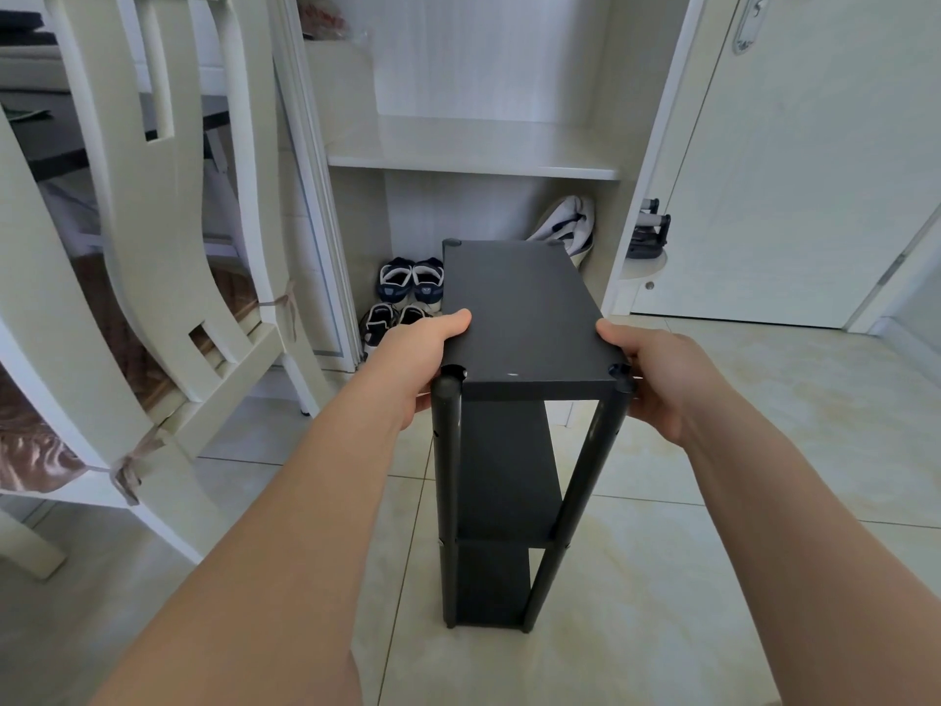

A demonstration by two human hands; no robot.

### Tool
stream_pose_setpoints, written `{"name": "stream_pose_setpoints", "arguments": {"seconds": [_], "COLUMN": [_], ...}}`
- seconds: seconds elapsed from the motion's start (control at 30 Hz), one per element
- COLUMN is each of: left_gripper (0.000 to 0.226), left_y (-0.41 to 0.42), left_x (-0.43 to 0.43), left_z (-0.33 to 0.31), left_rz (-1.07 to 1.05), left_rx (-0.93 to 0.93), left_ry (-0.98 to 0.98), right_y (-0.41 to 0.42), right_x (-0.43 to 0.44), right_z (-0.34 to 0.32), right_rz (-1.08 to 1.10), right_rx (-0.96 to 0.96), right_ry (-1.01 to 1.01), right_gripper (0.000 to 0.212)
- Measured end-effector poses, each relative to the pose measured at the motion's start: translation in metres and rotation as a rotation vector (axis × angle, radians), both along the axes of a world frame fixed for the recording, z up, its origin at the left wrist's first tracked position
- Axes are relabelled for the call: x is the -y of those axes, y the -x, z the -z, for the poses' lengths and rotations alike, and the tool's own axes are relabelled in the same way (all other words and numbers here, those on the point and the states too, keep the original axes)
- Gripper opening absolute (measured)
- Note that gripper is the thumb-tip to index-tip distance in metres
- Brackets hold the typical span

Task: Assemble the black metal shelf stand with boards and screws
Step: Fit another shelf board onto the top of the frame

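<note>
Finding: the shelf stand [504, 476] stands upright on the tiled floor [713, 552], just before the open cabinet [473, 163], with three boards fitted between its posts. Your left hand [412, 364] clasps the left edge of the top board [519, 318] near the front corner, thumb laid on top. Your right hand [657, 379] clasps the right edge likewise, beside the front right post [580, 491]. The fingers beneath are hidden, so how far they wrap under cannot be confirmed.

Judgement: assembly looks complete or nearly so, and the step in hand is to seat or shift the stand.

Recommendation: hold both sides level and press or lift evenly, so that no joint is racked. Check that every post foot meets the floor. If you move it toward the cabinet, mind the shoes [407, 287] lying behind it on the left
</note>
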State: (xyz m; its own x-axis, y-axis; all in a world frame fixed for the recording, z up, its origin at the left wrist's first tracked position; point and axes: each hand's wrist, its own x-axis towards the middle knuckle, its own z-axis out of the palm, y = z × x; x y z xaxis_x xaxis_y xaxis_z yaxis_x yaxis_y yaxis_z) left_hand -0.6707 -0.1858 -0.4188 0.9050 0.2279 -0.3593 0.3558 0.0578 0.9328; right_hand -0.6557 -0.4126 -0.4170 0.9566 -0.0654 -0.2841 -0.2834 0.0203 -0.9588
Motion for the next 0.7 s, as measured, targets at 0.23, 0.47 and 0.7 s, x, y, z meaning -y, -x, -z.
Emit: {"name": "stream_pose_setpoints", "arguments": {"seconds": [0.23,0.47,0.7], "left_gripper": [0.034,0.034,0.039], "left_y": [-0.001,-0.004,-0.006], "left_x": [-0.001,-0.004,-0.006], "left_z": [0.005,0.009,0.015], "left_rz": [0.052,0.056,0.077], "left_rx": [-0.107,-0.131,-0.112], "left_ry": [-0.023,-0.049,-0.073], "right_y": [-0.001,-0.004,-0.004], "right_x": [0.005,0.004,0.008], "right_z": [0.004,0.008,0.008], "right_rz": [-0.015,-0.028,-0.098], "right_rx": [0.011,-0.005,0.014], "right_ry": [0.083,0.108,0.079], "right_gripper": [0.025,0.030,0.028]}}
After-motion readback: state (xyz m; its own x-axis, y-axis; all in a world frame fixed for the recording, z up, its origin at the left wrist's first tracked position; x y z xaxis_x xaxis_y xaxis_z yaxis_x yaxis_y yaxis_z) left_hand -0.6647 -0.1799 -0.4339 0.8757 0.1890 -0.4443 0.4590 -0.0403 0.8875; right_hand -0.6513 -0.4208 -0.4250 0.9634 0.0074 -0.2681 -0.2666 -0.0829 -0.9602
